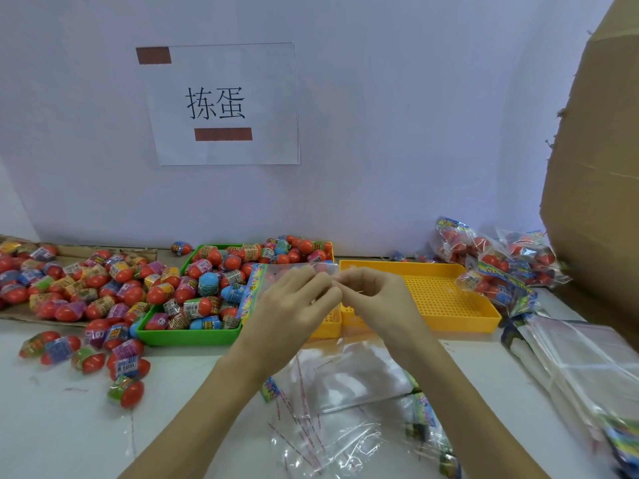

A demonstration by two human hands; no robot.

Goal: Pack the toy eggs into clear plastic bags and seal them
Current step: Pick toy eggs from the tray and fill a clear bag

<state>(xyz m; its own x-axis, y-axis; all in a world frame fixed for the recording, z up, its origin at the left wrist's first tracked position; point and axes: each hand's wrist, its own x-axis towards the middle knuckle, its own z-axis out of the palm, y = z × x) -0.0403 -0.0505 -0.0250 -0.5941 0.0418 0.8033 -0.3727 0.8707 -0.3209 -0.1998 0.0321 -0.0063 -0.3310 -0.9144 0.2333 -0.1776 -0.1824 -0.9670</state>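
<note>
My left hand and my right hand meet above the trays, both pinching the top edge of a clear plastic bag with a colourful printed strip along its left side. The bag looks empty. Toy eggs, red with coloured wrapped halves, fill a green tray. More eggs lie loose in a pile to the left. Empty clear bags lie on the table under my forearms.
A yellow perforated tray sits right of the green one. Filled bags of eggs pile at the back right. A stack of flat bags lies at right, beside a tall cardboard box. A paper sign hangs on the wall.
</note>
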